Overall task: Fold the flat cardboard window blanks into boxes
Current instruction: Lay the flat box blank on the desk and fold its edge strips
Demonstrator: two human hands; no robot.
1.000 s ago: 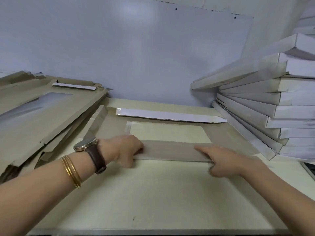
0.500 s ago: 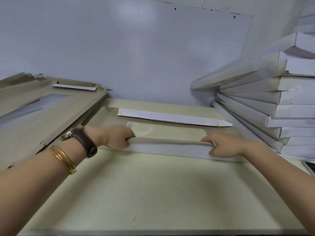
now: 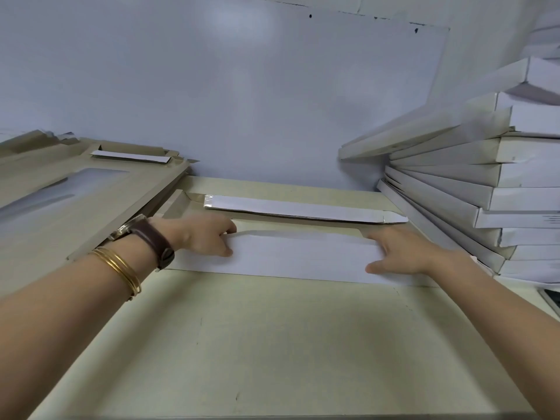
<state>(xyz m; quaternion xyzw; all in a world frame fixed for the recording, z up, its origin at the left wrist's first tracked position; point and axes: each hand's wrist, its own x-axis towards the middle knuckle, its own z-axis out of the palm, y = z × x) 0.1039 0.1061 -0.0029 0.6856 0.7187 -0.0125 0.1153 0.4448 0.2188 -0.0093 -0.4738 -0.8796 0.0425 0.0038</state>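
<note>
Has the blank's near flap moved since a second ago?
Yes. The near flap has swung up and away toward the back wall, white underside now showing.

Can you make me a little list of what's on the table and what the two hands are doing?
Left hand: left hand grips the left end of the near flap, raised with its white side showing
Right hand: right hand grips its right end
Blank: window blank lies on the table, far flap folded over, white side up
Left side: pile of flat blanks
Right side: stack of folded boxes
Left wrist: watch, gold bangles
</note>
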